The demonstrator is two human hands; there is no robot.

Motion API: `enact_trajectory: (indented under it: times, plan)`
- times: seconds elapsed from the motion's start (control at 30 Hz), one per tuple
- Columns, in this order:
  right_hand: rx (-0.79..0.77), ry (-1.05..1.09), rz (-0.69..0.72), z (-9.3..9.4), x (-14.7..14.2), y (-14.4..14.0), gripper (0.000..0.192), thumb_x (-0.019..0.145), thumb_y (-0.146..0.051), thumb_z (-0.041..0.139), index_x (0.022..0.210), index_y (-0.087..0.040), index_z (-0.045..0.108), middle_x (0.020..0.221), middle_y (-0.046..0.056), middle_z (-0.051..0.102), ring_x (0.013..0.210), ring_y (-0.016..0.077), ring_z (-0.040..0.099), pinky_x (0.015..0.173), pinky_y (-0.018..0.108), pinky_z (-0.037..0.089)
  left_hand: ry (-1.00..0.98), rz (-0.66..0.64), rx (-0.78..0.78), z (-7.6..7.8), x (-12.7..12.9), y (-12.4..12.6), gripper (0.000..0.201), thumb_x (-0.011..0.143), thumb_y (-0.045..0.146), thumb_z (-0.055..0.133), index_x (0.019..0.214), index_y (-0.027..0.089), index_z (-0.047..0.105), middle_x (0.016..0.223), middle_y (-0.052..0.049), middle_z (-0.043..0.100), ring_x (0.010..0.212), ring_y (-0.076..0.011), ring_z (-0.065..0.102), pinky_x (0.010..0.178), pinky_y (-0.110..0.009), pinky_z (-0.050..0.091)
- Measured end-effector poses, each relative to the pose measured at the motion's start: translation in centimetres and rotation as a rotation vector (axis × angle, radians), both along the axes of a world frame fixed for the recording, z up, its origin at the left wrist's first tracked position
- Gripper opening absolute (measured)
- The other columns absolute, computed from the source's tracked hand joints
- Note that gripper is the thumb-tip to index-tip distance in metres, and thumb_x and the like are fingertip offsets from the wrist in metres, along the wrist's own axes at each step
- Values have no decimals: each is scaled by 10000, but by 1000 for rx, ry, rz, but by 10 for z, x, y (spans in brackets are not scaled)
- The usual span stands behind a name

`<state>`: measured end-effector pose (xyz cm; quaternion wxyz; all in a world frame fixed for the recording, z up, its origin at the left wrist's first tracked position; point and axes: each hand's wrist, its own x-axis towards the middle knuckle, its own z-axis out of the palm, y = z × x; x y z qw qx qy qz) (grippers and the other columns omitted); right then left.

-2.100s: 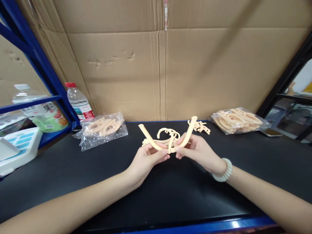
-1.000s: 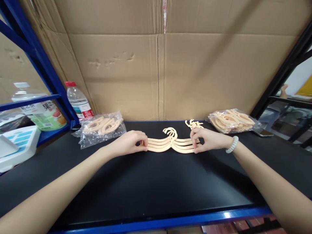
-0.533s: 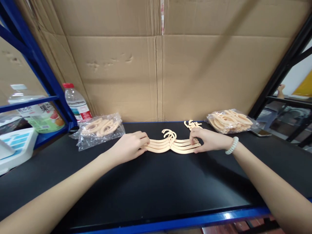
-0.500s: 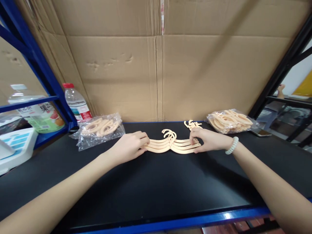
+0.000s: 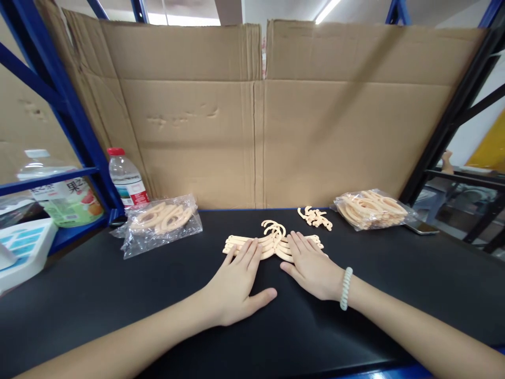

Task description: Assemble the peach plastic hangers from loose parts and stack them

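Several cream-coloured hangers (image 5: 270, 245) lie overlapped in a row on the black tabletop, their hooks curling toward the back. My left hand (image 5: 238, 287) rests flat with its fingertips over the left arms of the hangers and the thumb spread out to the right. Over the right arms lies my right hand (image 5: 310, 266), fingers straight and thumb apart, with a pale coiled band (image 5: 346, 288) around the wrist. Parts of the hanger arms are hidden under the fingers. Behind my right hand sits a small pile of cream hooks (image 5: 314, 216).
At the left is a clear bag (image 5: 160, 223) of cream pieces near a red-capped bottle (image 5: 128, 181). Another filled bag (image 5: 371, 209) lies at the back right, beside a phone (image 5: 423, 228). A cardboard wall (image 5: 197, 131) closes off the back; blue frame posts (image 5: 65, 105) rise at the left.
Both hands have let go of the hanger ends and moved inward, flattening onto the hanger arms. The view has tilted up, showing the cardboard's top edge.
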<state>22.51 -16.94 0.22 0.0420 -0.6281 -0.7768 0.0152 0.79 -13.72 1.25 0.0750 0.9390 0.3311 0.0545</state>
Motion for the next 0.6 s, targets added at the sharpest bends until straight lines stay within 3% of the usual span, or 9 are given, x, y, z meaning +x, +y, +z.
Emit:
enact_trajectory:
  times: [0.27, 0.6]
  plan:
    - [66, 19, 7, -6, 10, 44, 756, 945, -509, 233, 1439, 62, 240, 1507, 249, 195, 1413, 351, 147, 1142, 503, 179, 28, 8, 21, -1, 9, 40, 916, 861, 698, 274, 1477, 27, 171, 1536, -212, 113, 1434, -330, 80, 1140, -511, 88]
    - [52, -31, -43, -8, 12, 74, 774, 947, -527, 192, 1448, 62, 208, 1518, 233, 190, 1417, 339, 147, 1141, 469, 167, 66, 76, 69, -3, 18, 61, 977, 840, 740, 241, 1473, 1, 167, 1540, -205, 88, 1438, -319, 74, 1148, -485, 75]
